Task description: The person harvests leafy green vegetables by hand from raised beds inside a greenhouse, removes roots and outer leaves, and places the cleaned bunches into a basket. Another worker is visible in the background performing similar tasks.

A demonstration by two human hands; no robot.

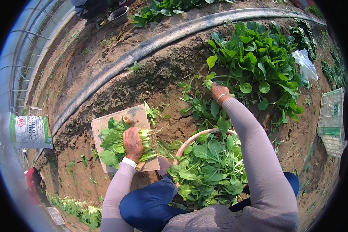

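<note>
My left hand (132, 144) is closed around a bunch of leafy greens (113, 145), leaves to the left and pale stems and roots to the right. The bunch lies on a flat tan board (139, 113) on the soil. A short tan cylinder (129, 120) pokes out above the bunch, and another (140, 166) below it. Farther right, my right hand (220, 92) grips the pale base of a leafy green plant (209, 84), beside a large heap of greens (255, 55). Between my knees sits a round basket (188, 142) with a pinkish rim, filled with loose leaves (211, 168).
A long flat hose (162, 40) curves across the soil. On the right are a white plastic bag (304, 62) and a slatted crate (330, 124). A fertilizer sack (30, 130), a dark bucket (119, 16), bunched greens (84, 211) and a person in red (33, 185) are farther off.
</note>
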